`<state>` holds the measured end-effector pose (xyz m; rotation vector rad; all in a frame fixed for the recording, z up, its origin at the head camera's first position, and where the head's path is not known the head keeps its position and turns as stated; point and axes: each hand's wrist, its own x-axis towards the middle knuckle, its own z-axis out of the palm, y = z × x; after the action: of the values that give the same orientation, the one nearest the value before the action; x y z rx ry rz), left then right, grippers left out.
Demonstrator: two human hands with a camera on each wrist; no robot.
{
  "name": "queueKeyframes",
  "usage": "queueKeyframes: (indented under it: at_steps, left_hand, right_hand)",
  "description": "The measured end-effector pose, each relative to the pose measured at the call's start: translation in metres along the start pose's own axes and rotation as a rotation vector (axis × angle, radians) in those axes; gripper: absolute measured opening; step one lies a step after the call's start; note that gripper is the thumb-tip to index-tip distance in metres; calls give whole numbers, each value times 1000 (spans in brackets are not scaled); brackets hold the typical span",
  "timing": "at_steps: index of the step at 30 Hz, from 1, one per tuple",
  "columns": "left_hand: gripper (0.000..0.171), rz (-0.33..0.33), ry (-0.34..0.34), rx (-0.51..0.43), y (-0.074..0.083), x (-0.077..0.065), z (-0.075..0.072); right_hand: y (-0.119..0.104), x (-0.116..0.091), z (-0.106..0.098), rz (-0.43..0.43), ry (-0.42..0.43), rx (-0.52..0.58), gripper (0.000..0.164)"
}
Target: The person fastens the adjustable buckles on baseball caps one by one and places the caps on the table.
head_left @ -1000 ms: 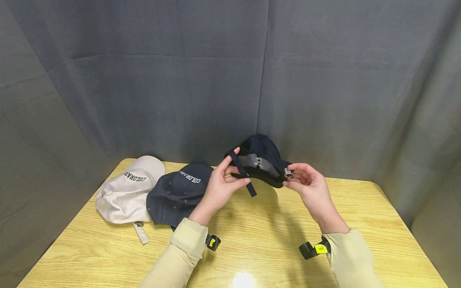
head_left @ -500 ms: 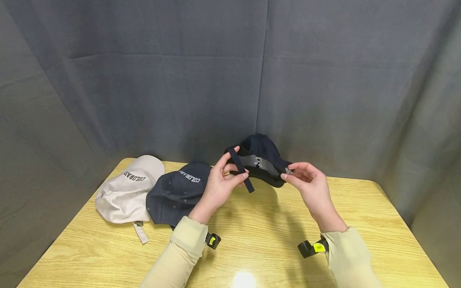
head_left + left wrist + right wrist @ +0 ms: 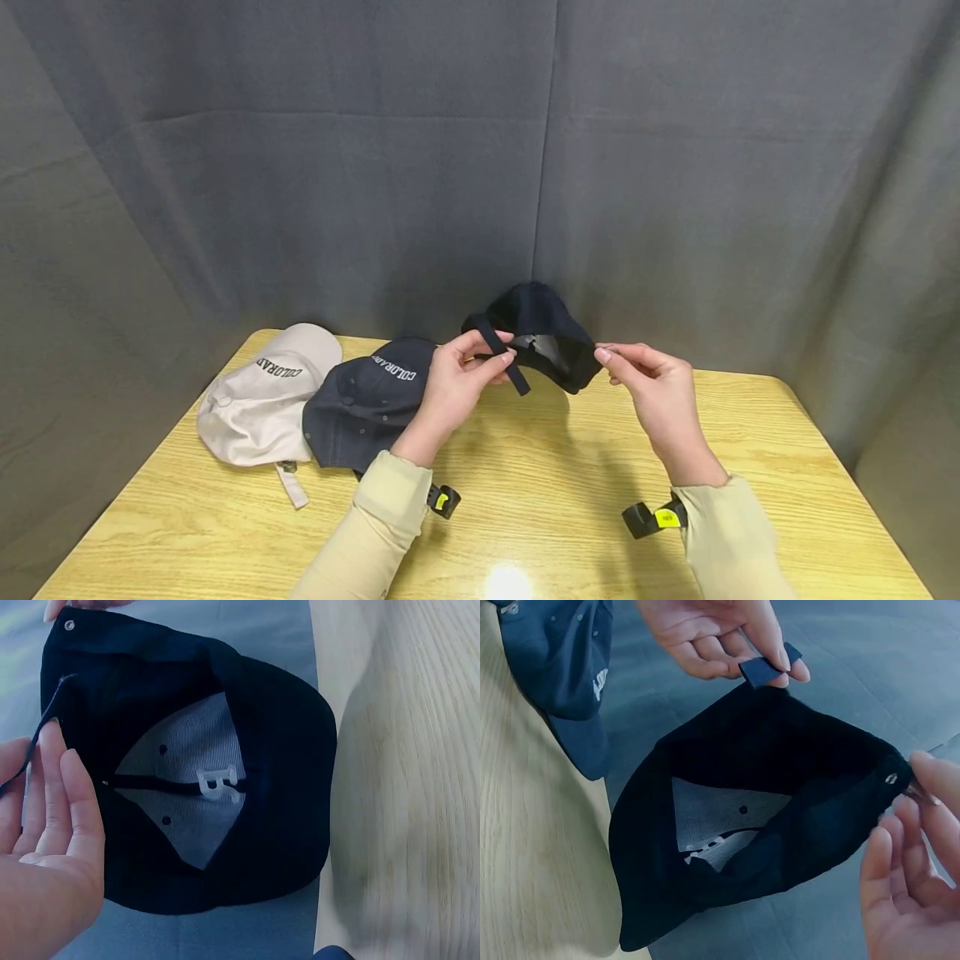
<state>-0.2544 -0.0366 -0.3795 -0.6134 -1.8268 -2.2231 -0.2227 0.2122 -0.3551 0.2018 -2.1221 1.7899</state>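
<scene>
The left hand (image 3: pixel 457 379) pinches the cap's strap (image 3: pixel 487 332) between thumb and fingers, with the strap's free end poking out beyond the thumb. The right hand (image 3: pixel 663 392) pinches a small metal clasp (image 3: pixel 921 795) at the opposite back corner, just beside an eyelet (image 3: pixel 891 778). The fingers of both hands are closed narrow on these parts.

The cap (image 3: pixel 551 317) is held up between the two hands, over the back of the desk (image 3: pixel 540 517) and in front of a grey curtain (image 3: pixel 337 208). Its opening faces the person, showing a pale panel (image 3: pixel 176 742) inside with white stitching (image 3: pixel 217 784). The strap and the clasp are well apart.

On the desk, to the person's left, lie two more caps side by side and touching. The navy cap (image 3: pixel 367 408) is nearer the left hand, and the beige cap (image 3: pixel 258 417) is farther out, its own strap trailing onto the wood. Both of these read "COLORADO", the last letters partly hard to see. Beige sleeves (image 3: pixel 735 533) cover the forearms, and a black band (image 3: pixel 444 502) shows at each wrist.
</scene>
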Motion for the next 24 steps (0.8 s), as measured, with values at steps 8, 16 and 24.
queueKeyframes:
  at_steps: [8, 16, 24]
  left_hand:
    - [31, 41, -4, -17, 1, -2, 2]
    - [57, -1, -20, -93, 4, -5, 3]
    - [26, -70, -31, -172, 9, -6, 11]
  right_hand:
    - [0, -2, 5, -4, -37, 101, 25]
    - [-1, -6, 10, 8, -49, 140, 21]
    - [-3, -8, 14, 56, -73, 165, 16]
